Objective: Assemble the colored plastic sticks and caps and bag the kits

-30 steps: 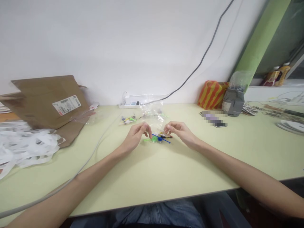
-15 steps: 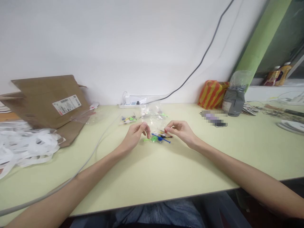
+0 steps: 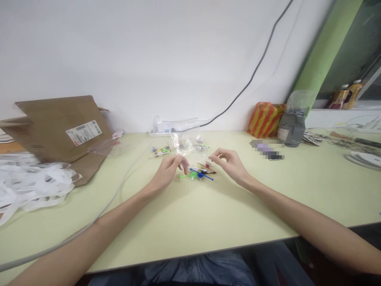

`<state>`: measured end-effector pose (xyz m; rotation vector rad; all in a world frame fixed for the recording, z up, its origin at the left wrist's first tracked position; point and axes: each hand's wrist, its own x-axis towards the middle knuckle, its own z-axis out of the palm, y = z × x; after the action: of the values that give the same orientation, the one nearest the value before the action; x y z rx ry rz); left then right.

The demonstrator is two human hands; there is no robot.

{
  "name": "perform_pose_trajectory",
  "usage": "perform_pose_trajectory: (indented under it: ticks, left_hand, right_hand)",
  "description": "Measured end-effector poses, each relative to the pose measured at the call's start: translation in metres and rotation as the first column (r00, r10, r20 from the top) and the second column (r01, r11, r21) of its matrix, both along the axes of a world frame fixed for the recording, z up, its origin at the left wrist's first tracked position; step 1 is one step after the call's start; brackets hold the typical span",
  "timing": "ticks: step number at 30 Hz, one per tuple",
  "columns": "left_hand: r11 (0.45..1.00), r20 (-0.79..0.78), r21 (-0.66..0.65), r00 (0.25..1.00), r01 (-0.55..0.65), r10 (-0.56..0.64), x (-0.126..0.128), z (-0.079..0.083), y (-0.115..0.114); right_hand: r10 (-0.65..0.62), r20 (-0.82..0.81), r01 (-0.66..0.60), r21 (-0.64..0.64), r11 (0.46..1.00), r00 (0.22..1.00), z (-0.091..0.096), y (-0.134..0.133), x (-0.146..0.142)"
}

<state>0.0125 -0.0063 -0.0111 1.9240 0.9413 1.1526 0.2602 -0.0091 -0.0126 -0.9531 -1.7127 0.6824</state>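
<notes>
My left hand [image 3: 170, 170] is closed at the near left edge of a clear plastic bag [image 3: 188, 143], its thumb and fingers appearing to pinch the film. Across from it, the thumb and index finger of my right hand [image 3: 228, 162] come together in a pinch; whatever is between them is too small to make out. On the table between both hands lie small plastic pieces: a green disc [image 3: 193, 174], a blue disc [image 3: 200, 174] crossed by a blue arrow-shaped stick [image 3: 208, 177], and a red piece [image 3: 207, 166] among thin dark and yellow ones.
Behind the bag is a white power strip [image 3: 159, 133]; bagged colourful pieces [image 3: 160, 151] lie nearby. At left are a cardboard box [image 3: 59, 131], white strips [image 3: 35, 182] and a grey cable [image 3: 119, 188]. A striped bag [image 3: 263, 119] and a phone [image 3: 275, 155] are on the right.
The red piece at my right fingertips now lies on the small pile. My right hand has moved slightly right, away from it. The clear bag has shifted a little left.
</notes>
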Motion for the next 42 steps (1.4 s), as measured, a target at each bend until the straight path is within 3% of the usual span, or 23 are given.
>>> perform_pose_trajectory:
  ticks: [3, 13, 26, 36, 42]
  left_hand:
    - [1.000, -0.020, 0.027, 1.000, 0.016, -0.015, -0.002, 0.001, 0.001]
    - [0.994, -0.113, -0.009, 0.988, 0.105, -0.106, 0.003, 0.000, -0.007]
    - [0.999, -0.140, -0.003, 0.989, 0.053, -0.053, -0.003, -0.004, -0.001]
    - [0.999, -0.068, 0.032, 0.998, -0.005, 0.008, -0.006, -0.005, 0.003]
    - [0.999, -0.099, 0.042, 0.995, -0.024, 0.028, -0.007, -0.007, 0.004]
  right_hand:
    - [0.067, -0.066, -0.071, -0.060, 0.996, 0.996, -0.004, 0.004, 0.002]
    - [0.086, -0.125, -0.102, -0.130, 0.986, 0.988, -0.002, 0.000, 0.000]
    - [0.001, 0.004, -0.001, 0.009, 1.000, 1.000, -0.003, 0.003, 0.002]
    - [0.194, -0.034, -0.197, -0.145, 0.970, 0.980, -0.005, 0.001, 0.001]
    - [0.170, -0.115, -0.187, -0.158, 0.970, 0.979, -0.009, 0.004, 0.000]
